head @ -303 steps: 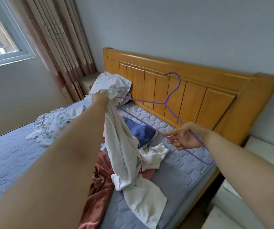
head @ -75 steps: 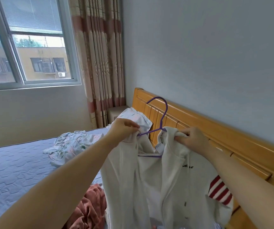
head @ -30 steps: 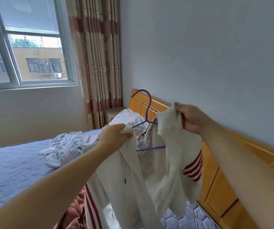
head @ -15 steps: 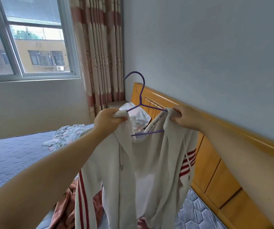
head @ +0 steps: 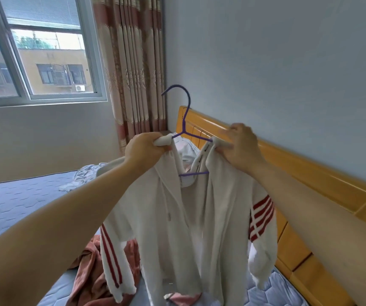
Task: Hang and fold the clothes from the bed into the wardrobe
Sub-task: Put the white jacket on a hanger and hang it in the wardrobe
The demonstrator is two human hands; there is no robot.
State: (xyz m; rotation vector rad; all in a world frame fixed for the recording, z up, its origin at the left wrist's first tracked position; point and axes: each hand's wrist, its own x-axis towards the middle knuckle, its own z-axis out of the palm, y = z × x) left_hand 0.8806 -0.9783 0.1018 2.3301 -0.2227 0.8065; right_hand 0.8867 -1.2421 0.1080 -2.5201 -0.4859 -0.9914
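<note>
Jacket (head: 191,228): white, red stripes on both sleeves, front open, held up in the air over the bed (head: 11,206), near the headboard (head: 310,180). It is draped on a purple hanger (head: 186,120), whose hook stands upright above the collar and whose lower bar shows across the neck opening. Left hand (head: 143,151): fingers curled tight round bunched shoulder cloth at one end of the hanger. Right hand (head: 240,146): gripping the other shoulder at the opposite end. The two hands are apart and level. Sleeves and hem hang loose. Rust-coloured garment (head: 91,272): crumpled on the bed below the jacket. Pale patterned cloth (head: 82,175): heaped further back on the bed. Striped curtain (head: 133,62): in the corner, beside the window (head: 40,51).
</note>
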